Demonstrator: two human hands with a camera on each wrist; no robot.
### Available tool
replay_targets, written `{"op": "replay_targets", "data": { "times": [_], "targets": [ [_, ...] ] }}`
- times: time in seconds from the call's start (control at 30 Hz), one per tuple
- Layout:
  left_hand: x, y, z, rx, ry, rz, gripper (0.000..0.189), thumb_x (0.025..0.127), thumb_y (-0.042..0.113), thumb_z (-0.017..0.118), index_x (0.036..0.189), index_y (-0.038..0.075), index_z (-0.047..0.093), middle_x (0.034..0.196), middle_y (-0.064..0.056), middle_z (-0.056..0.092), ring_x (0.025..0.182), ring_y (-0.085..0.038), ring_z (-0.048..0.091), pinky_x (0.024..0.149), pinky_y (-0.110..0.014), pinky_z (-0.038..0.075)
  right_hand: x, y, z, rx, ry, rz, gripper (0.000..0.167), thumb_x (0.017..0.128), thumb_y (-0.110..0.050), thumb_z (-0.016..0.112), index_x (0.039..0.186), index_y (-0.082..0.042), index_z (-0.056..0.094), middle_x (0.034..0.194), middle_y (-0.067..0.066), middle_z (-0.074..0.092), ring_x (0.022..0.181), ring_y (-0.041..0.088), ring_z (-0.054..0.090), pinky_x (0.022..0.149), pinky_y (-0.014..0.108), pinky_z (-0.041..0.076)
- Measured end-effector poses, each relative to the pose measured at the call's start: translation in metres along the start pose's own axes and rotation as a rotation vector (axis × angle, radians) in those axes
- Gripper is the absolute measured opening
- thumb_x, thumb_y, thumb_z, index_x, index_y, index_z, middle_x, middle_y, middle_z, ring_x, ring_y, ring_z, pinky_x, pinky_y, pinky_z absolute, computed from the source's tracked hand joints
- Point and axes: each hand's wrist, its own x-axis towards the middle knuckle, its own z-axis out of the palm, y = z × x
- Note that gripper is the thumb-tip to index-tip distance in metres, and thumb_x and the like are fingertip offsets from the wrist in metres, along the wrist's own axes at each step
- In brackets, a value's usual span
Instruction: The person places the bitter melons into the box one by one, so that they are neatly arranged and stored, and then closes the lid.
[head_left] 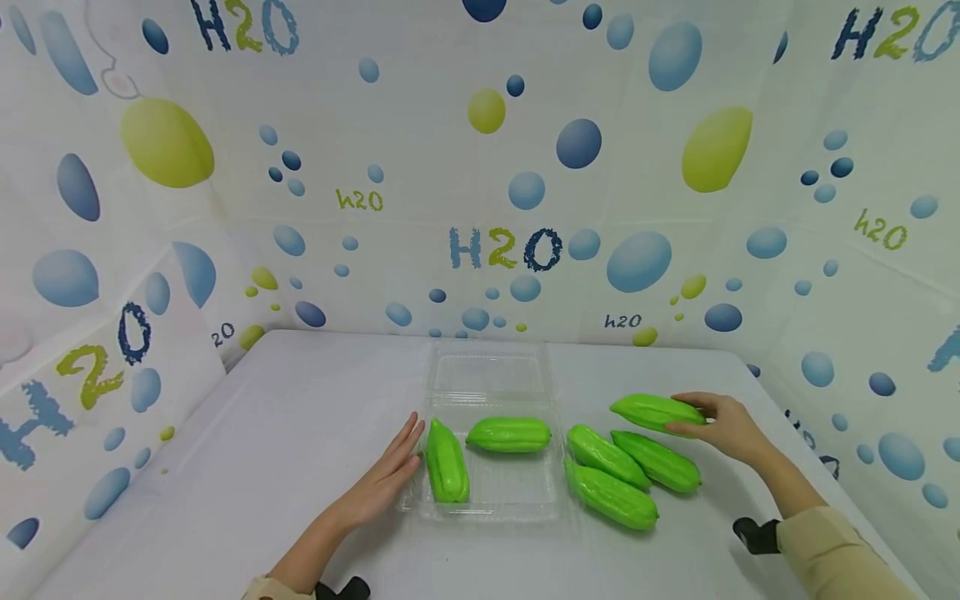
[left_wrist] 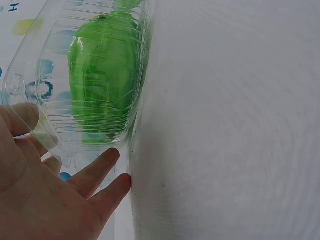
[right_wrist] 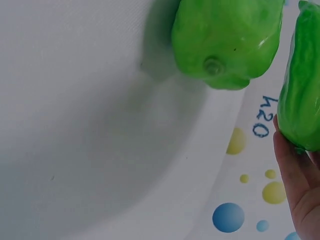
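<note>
At the right, my right hand [head_left: 723, 425] holds a glossy green toy cucumber [head_left: 648, 411] by its right end, fingers behind and thumb in front. The right wrist view shows this cucumber [right_wrist: 302, 85] upright in the fingers. My left hand [head_left: 382, 479] lies with extended fingers along the left side of a clear plastic clamshell box [head_left: 517, 487]. Its fingertips are right at the box's wall in the left wrist view. Inside the box, one cucumber [head_left: 447, 462] stands lengthwise at the left and another [head_left: 510, 435] lies crosswise near the hinge.
Three more cucumbers lie in a loose group right of the box: an upper one [head_left: 658, 462], a middle one [head_left: 606, 457] and a front one [head_left: 611, 495]. The box's lid [head_left: 487, 375] is folded back on the white table [head_left: 300, 417]. Printed cloth [head_left: 420, 125] surrounds the table.
</note>
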Motion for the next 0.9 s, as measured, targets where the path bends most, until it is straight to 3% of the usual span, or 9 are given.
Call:
{"op": "replay_targets", "data": {
  "times": [0.9],
  "targets": [
    [-0.001, -0.002, 0.0, -0.007, -0.01, -0.005, 0.051, 0.101, 0.02, 0.031, 0.147, 0.006, 0.013, 0.153, -0.008, -0.003, 0.138, -0.03, -0.004, 0.106, -0.054, 0.004, 0.01, -0.048, 0.019, -0.001, 0.035, -0.08, 0.058, 0.076, -0.037, 0.073, 0.12, -0.003, 0.059, 0.118, 0.019, 0.058, 0.101, 0.038, 0.056, 0.079, 0.047, 0.048]
  ]
}}
